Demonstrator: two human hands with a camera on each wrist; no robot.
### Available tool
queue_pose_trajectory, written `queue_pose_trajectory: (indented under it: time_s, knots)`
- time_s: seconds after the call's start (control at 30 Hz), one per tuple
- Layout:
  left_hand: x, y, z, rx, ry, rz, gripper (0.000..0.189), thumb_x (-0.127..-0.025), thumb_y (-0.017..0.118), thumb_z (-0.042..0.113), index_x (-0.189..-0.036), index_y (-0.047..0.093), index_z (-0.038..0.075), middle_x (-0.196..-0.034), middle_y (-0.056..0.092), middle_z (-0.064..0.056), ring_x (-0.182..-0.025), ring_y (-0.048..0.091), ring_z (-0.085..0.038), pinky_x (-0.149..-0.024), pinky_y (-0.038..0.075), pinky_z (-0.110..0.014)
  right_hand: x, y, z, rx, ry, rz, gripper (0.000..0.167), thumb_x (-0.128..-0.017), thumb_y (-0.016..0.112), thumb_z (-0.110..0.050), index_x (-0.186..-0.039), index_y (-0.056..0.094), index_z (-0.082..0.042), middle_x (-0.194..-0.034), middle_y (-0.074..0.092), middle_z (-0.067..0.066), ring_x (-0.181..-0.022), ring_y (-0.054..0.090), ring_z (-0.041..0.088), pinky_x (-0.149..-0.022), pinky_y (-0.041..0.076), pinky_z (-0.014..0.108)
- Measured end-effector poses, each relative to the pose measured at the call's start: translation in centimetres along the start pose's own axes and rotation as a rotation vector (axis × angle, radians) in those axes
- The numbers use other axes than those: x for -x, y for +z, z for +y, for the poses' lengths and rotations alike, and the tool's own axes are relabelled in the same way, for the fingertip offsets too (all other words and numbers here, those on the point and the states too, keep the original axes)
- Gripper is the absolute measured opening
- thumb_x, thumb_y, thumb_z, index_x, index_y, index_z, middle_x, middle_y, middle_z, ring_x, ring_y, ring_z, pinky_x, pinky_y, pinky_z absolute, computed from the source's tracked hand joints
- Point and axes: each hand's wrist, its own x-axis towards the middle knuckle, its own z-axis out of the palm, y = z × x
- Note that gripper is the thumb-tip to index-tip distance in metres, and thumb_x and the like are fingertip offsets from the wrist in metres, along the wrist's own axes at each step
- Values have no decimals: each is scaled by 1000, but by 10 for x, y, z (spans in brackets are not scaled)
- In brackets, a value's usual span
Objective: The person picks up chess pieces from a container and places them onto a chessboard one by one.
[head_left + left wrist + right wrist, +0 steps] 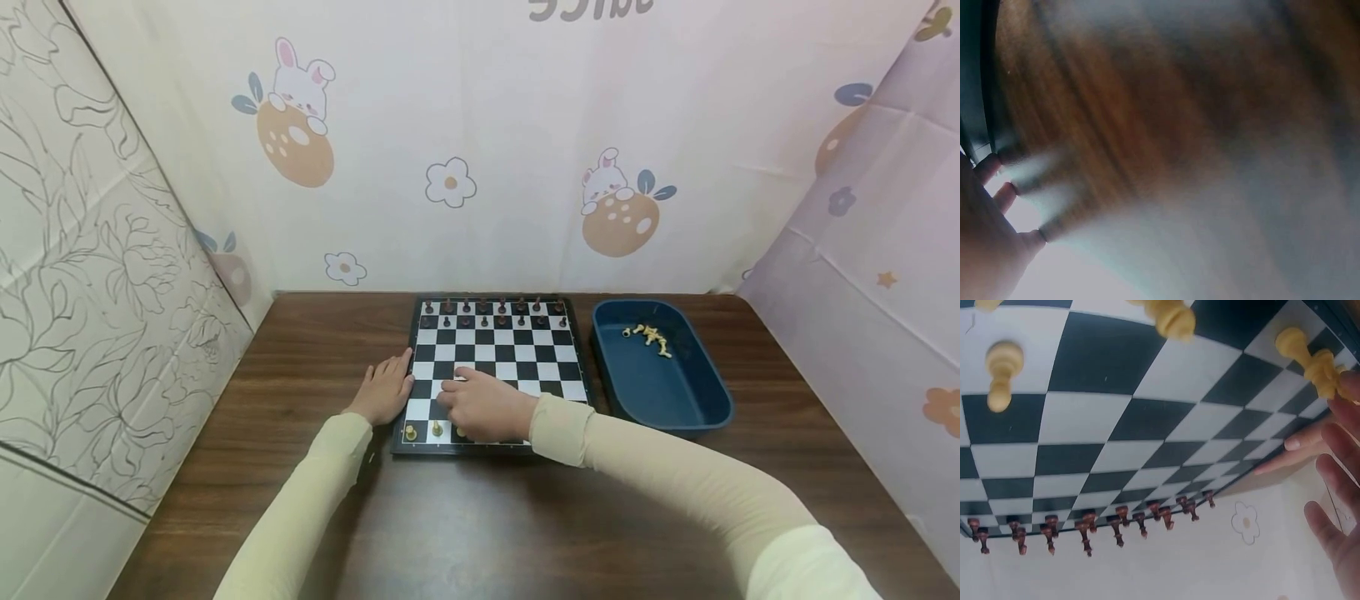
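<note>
A black-and-white chessboard (465,337) lies on the table. My left hand (383,390) rests flat beside the board's left edge, fingers outstretched and fingertips touching the rim. My right hand (487,406) reaches over the near-left part of the board. At its fingertips stands a yellow chess piece (1302,355), its top pinched there; the hand partly hides it. Two yellow pieces, one in the corner (410,432) and one beside it (437,427), stand in the near row. The right wrist view shows another yellow piece (1004,375); in the head view the right arm covers that area.
Reddish-brown chess pieces (502,321) fill the two far rows. Right of the board sits a blue bin (648,400) with several yellow pieces (651,337) lying in it. Brown wooden table (450,533) extends around; patterned cloth (510,100) hangs behind it.
</note>
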Motion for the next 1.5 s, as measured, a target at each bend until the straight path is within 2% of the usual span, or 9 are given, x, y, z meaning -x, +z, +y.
queue_pose_trajectory:
  time_s: [0.2, 0.33, 0.73, 0.83, 1.1, 1.27, 1.5]
  knots:
    - [0, 2, 0, 5, -8, -9, 57, -103, 31, 30, -153, 15, 7, -154, 25, -16, -141, 20, -36, -112, 8, -58, 14, -12, 15, -20, 57, -6, 15, -84, 68, -27, -92, 76, -16, -110, 66, -1, -105, 55, 17, -101, 40, 38]
    - [-1, 2, 0, 6, -8, -9, 57, -104, 30, 31, -153, 15, 7, -154, 26, -16, -141, 20, -36, -112, 7, -58, 29, -19, 31, -28, 116, 14, 13, -82, 69, -25, -87, 76, -16, -105, 65, 0, -100, 56, 18, -98, 42, 39]
    - [2, -1, -1, -8, 30, 8, 56, -104, 30, 28, -153, 14, 5, -152, 28, -19, -139, 22, -37, -111, 9, -59, 66, -23, 69, -9, 241, 20, 15, -79, 75, -25, -86, 77, -12, -100, 65, 3, -95, 56, 20, -91, 44, 42]
    - [1, -1, -1, -8, 28, 10, 56, -104, 30, 28, -153, 15, 4, -152, 28, -19, -139, 22, -38, -111, 10, -59, 76, -21, 76, -4, 267, 16, 13, -79, 75, -23, -84, 77, -12, -100, 64, 4, -97, 56, 22, -94, 43, 44]
    - [2, 0, 0, -20, 19, 5, 57, -104, 29, 29, -153, 14, 4, -152, 28, -19, -139, 23, -37, -111, 10, -59, 109, -16, 99, -2, 363, -31, 12, -77, 78, -24, -81, 76, -13, -95, 64, 4, -91, 55, 23, -87, 43, 44]
    - [3, -1, 1, -14, 23, 11, 56, -104, 30, 28, -153, 14, 4, -152, 28, -20, -139, 23, -38, -111, 10, -59, 132, -10, 113, -45, 438, -44, 7, -77, 76, -16, -81, 76, -10, -91, 65, 6, -89, 56, 25, -89, 44, 47]
    - [1, 0, 0, -19, 28, 16, 56, -104, 30, 28, -152, 15, 4, -151, 29, -20, -139, 24, -38, -111, 11, -59, 165, 7, 131, -63, 497, -22, 6, -75, 70, -6, -76, 75, -9, -80, 60, 6, -77, 53, 25, -79, 45, 49]
